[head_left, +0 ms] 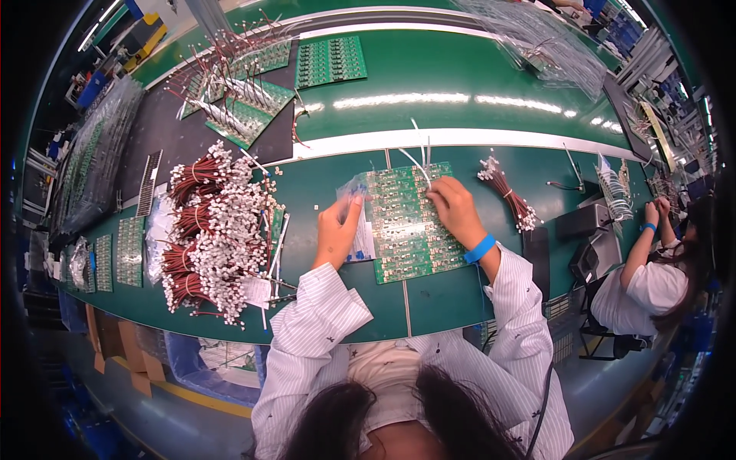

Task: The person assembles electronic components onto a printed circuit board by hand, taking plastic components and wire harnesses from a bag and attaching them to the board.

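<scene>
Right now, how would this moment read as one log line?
left hand: holding clear plastic bag | right hand: at white strips over green circuit board, grip unclear | table left: red-wire bundles

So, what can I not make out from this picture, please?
All in the head view:
Part of the green circuit board: covered by the right grip.
How the left grip meets the clear plastic: its own back and fingers hide this.
What the co-worker handles: too small.
</scene>
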### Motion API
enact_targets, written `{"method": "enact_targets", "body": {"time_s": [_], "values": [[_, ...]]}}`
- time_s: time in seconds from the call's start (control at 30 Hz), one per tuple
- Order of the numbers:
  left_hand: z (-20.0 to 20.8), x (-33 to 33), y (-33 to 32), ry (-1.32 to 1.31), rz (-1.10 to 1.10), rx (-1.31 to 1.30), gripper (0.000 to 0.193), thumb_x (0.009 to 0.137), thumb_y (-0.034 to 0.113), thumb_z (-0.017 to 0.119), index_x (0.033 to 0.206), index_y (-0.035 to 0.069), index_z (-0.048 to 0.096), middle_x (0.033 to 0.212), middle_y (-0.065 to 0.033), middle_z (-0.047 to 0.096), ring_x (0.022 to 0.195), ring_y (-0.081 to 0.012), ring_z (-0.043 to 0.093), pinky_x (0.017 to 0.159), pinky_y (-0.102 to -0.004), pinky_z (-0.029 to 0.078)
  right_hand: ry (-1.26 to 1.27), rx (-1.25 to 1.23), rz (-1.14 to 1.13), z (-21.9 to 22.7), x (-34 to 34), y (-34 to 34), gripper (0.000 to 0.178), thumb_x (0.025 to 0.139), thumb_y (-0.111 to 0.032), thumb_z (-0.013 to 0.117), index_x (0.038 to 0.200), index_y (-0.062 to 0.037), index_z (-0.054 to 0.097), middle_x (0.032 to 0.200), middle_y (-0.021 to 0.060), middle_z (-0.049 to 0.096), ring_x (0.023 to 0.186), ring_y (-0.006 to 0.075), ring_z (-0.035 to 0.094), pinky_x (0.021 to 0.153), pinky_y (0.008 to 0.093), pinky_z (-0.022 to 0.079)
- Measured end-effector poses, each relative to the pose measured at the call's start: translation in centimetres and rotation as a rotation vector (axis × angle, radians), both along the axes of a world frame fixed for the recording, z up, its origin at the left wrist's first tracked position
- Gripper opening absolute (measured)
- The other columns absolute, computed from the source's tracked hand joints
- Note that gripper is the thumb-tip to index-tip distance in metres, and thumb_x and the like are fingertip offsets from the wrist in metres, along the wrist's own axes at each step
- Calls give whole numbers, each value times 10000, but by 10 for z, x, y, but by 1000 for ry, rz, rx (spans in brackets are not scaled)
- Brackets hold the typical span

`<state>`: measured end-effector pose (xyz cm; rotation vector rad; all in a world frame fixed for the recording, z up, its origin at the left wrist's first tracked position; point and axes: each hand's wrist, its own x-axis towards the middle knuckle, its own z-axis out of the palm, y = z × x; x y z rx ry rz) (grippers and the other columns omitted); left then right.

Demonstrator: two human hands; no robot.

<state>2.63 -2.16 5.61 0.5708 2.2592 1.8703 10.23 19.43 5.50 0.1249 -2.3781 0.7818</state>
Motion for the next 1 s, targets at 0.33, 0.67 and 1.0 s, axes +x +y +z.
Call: {"method": "enact_targets", "body": {"time_s": [0.33,0.67,1.0], "values": [[2,3,3,28,-25,0,243,874,239,493,938,62,647,511,25,399,487,-47,290,429,-264,229,12,23,15,-1,-1,2,124,702,32,610,803,15,541,774,133,539,737,304,535,651,346,440],[12,10,0,65,-134,-120,251,866,248,501,923,49,644,496,-33,434,466,-81,318,428,-287,261,-44,-236,-99,71,14,-22,123,713,-1,610,829,-36,589,834,86,570,752,257,551,660,343,435],[19,18,2,86,-321,-62,334,886,262,451,758,-30,549,500,-135,427,452,-164,343,449,-338,330,-50,109,200,97,13,-40,183,654,20,624,805,-83,607,967,45,556,861,212,539,747,322,389]]}}
